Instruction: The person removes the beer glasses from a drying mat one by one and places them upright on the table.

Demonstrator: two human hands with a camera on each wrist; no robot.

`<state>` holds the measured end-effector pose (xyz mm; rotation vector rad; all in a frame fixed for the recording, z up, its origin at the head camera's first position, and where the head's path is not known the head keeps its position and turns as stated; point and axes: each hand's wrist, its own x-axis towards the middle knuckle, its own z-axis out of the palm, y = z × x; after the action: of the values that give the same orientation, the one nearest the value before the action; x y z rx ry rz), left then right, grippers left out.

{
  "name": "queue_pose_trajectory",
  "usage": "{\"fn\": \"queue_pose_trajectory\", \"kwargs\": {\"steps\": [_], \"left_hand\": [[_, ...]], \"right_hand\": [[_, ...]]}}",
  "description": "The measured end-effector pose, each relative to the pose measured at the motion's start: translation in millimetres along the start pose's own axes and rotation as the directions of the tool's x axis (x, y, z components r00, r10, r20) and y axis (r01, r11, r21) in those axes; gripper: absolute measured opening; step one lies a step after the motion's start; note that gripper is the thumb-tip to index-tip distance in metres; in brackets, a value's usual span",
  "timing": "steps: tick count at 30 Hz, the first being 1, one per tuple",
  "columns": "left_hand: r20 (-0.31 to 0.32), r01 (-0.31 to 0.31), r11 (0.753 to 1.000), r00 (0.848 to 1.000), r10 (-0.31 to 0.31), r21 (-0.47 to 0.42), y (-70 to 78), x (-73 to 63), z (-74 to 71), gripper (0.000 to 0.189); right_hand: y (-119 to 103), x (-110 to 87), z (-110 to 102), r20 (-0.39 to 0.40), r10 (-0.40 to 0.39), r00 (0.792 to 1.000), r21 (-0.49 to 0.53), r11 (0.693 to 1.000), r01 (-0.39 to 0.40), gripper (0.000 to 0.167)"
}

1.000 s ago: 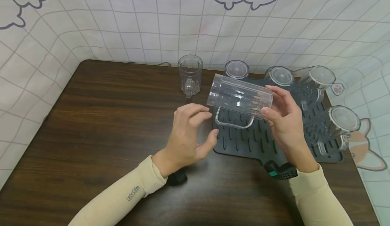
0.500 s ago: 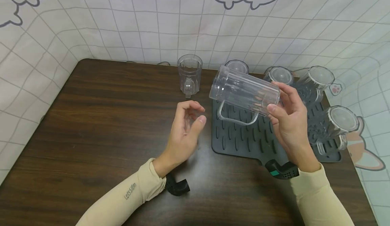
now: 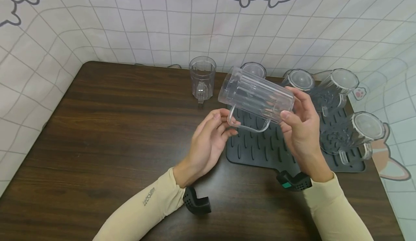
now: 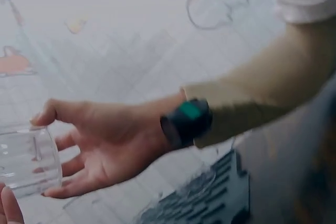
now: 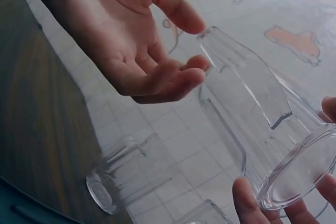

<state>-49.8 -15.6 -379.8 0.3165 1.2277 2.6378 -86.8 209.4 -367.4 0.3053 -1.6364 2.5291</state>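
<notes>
Grey mat [image 3: 251, 150] — partly behind held mug [image 3: 256, 93]

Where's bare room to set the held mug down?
Widest: the brown wooden table, left of the standing transparent handled mug. On the grey ribbed mat, the near left corner looks bare. Crowded: its back and right, with four overturned transparent mugs.

left fingers [image 3: 230, 133] loosely bent, thumb [image 3: 211, 123] apart | right fingers [image 3: 302, 97] curled, gripping | forearms [image 3: 139, 208] angled inward

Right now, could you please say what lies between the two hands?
The head view shows a tilted clear mug there, gripped by the right hand, its handle near the left hand.
</notes>
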Motion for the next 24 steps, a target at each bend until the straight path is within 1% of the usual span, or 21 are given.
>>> {"fn": "queue_pose_trajectory", "kwargs": {"steps": [3, 6, 8, 10, 13, 15, 18, 20, 24], "left_hand": [[-0.003, 0.054, 0.995, 0.999, -0.054, -0.087, -1.7, 1.7, 1.7, 0.026], [-0.007, 0.096, 0.982, 0.995, -0.098, -0.162, -4.6, 3.4, 3.7, 0.031], [-0.009, 0.116, 0.972, 0.993, -0.12, -0.206, -6.9, 4.5, 5.5, 0.034], [-0.011, 0.123, 0.96, 0.991, -0.13, -0.253, -9.5, 5.8, 7.3, 0.037], [-0.02, 0.116, 0.944, 0.992, -0.129, -0.31, -12.5, 7.1, 9.3, 0.038], [-0.025, 0.108, 0.938, 0.992, -0.123, -0.331, -14.0, 7.3, 9.8, 0.038], [-0.032, 0.099, 0.935, 0.993, -0.117, -0.341, -15.3, 7.2, 10.3, 0.036], [-0.037, 0.092, 0.934, 0.993, -0.111, -0.345, -15.7, 7.6, 11.2, 0.034], [-0.061, 0.055, 0.928, 0.995, -0.083, -0.368, -16.0, 9.3, 13.4, 0.032]], "right_hand": [[3.0, -0.2, 0.1, 0.011, -0.004, 1.0, 0.019, 1.0, 0.004, 0.054], [4.8, -1.3, 0.4, 0.018, -0.006, 1.0, 0.024, 1.0, 0.005, 0.054], [5.8, -1.8, 0.7, 0.022, -0.004, 1.0, 0.03, 1.0, 0.003, 0.053], [6.9, -2.1, 1.2, 0.015, 0.0, 1.0, 0.023, 1.0, 0.0, 0.053], [9.6, -2.1, 2.1, 0.0, 0.007, 1.0, 0.024, 1.0, -0.007, 0.053], [11.1, -2.3, 2.8, -0.01, 0.013, 1.0, 0.017, 1.0, -0.012, 0.053], [11.6, -3.3, 3.6, -0.015, 0.018, 1.0, 0.008, 1.0, -0.018, 0.053], [11.6, -3.8, 3.3, -0.002, 0.019, 1.0, 0.019, 1.0, -0.019, 0.051], [14.0, -4.1, 2.1, -0.002, 0.024, 1.0, 0.021, 0.999, -0.024, 0.05]]}}
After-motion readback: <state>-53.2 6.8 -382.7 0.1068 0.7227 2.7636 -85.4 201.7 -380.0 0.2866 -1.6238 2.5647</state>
